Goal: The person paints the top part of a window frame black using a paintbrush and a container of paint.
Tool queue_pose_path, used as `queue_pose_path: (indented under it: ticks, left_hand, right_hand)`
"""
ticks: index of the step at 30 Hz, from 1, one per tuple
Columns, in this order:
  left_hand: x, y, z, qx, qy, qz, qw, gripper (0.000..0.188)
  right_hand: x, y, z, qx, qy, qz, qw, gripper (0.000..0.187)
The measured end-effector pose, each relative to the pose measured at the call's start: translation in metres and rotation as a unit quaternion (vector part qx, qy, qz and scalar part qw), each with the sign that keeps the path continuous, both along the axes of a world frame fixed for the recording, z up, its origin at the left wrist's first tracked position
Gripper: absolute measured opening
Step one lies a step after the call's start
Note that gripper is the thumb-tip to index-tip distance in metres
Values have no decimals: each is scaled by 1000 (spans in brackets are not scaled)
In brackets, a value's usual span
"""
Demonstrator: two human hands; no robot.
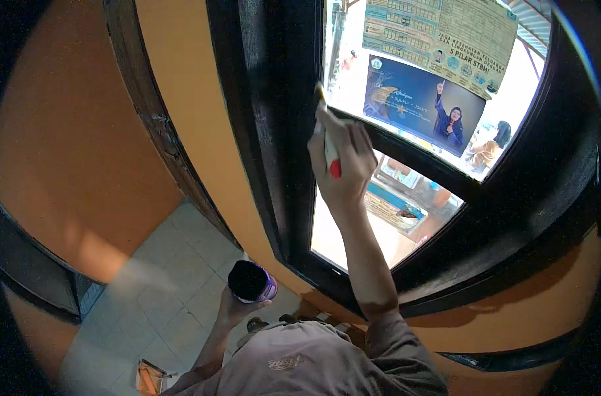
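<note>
My right hand (353, 162) is closed around a paintbrush (330, 142) with a pale handle and a red end. The dark bristle tip points up and lies at the edge of the black window frame (406, 140), by the corner of the upper pane; whether it touches the wood I cannot tell. Low in front of my body, my left hand (230, 311) grips a paint can (271, 288) with a purple label. The can's open top looks black inside, and most of that hand's fingers are hidden behind it.
Two posters, one pale (445, 36) and one blue (406, 102), hang at the upper pane. Beside the frame runs a yellow-orange wall (181, 86). An orange box-like thing (148, 379) lies on the tiled floor (162, 303). A person (492, 145) shows beyond the glass.
</note>
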State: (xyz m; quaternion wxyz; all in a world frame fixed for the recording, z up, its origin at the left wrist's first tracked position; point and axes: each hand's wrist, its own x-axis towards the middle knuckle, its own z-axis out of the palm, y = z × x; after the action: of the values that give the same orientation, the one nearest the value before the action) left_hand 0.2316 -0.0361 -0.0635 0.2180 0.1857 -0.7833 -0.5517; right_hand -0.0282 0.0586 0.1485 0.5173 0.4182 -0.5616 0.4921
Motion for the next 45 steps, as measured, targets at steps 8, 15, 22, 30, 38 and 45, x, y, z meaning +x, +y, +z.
queue_pose_path:
  ticks: [8, 15, 22, 30, 38, 45]
  left_hand:
    - [-8, 12, 13, 39, -6, -8, 999, 76]
    - [-18, 28, 22, 92, 60, -7, 994, 70]
    - [-37, 6, 25, 232, 92, 10, 968, 69]
    - [-60, -6, 33, 105, 215, 58, 969, 87]
    - [-44, -20, 32, -235, 204, 137, 941, 83]
    - [-43, -17, 35, -297, 195, 142, 924, 76]
  right_hand:
    - [13, 19, 40, -11, -10, 24, 1000, 27]
    - [17, 20, -7, 44, -115, 13, 992, 25]
    - [47, 46, -75, -25, -278, 209, 937, 17]
    - [62, 91, -107, -114, -399, 368, 832, 37]
    - [94, 115, -101, 48, -337, 380, 860, 45]
    - [107, 81, -85, 355, -133, 275, 884, 30]
